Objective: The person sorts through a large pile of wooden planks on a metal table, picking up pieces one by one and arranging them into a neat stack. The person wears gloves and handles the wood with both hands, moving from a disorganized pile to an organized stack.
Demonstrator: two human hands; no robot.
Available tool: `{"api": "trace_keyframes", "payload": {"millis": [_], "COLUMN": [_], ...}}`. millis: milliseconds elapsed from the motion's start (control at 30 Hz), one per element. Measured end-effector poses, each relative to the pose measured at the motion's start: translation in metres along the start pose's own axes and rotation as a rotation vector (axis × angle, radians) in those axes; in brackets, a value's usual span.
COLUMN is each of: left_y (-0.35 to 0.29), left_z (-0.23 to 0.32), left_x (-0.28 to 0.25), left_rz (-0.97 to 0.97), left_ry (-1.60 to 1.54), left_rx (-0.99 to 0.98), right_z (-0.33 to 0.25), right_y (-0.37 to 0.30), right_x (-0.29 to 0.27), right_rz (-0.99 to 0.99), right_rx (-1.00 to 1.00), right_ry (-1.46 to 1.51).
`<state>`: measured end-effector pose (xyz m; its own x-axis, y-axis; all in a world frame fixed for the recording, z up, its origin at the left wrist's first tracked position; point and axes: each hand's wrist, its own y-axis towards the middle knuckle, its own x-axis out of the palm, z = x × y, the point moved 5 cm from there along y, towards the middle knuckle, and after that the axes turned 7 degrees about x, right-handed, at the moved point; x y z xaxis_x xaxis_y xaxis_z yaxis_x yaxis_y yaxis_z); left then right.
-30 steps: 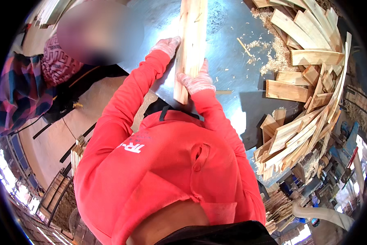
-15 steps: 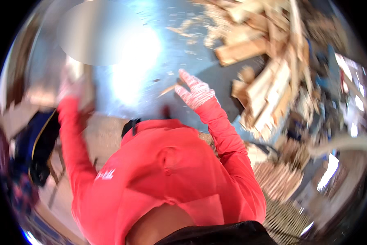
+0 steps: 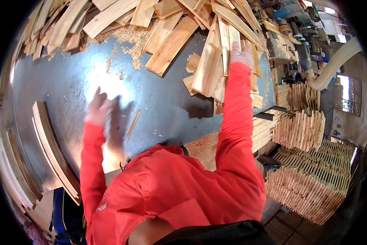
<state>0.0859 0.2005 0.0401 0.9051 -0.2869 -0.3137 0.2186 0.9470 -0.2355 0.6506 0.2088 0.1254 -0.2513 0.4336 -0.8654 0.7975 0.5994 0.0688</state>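
Note:
My right hand (image 3: 241,56), in a pale glove, reaches into the pile of wooden boards (image 3: 208,67) at the right of the blue-grey table (image 3: 163,106). Its fingers are apart over a light narrow board (image 3: 234,34); whether they touch it I cannot tell. Above the table at the left, my left hand (image 3: 99,108) is also gloved and slightly blurred, with fingers stretched out and nothing in them. A thin wood sliver (image 3: 133,123) lies on the table to its right. A short stack of long strips (image 3: 54,151) lies farther left.
More boards (image 3: 110,16) and wood shavings (image 3: 138,51) cover the table's far side. Other strips (image 3: 18,171) lie at the far left. Stacked slatted wood (image 3: 312,179) stands at the lower right, below a pale hose (image 3: 336,63) and machinery. A dark blue bag or cloth (image 3: 67,212) is at the lower left.
My view has turned, bringing the strips at the left into sight. My right hand has moved out over the board pile. My left hand is now over the bare table, away from the left edge.

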Motion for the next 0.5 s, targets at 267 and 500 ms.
{"api": "trace_keyframes", "payload": {"millis": [267,500], "left_y": [0.259,0.224], "left_z": [0.146,0.114], "left_x": [0.343,0.355], "left_rz": [-0.515,-0.620], "left_ry": [-0.441,-0.401], "left_rx": [0.427,-0.097], "right_z": [0.035,0.032], "right_y": [0.046,-0.014], "right_x": [0.046,0.036], "right_rz": [-0.431,-0.455], "right_rx": [0.011,0.105], "right_ry": [0.230,0.127]}}
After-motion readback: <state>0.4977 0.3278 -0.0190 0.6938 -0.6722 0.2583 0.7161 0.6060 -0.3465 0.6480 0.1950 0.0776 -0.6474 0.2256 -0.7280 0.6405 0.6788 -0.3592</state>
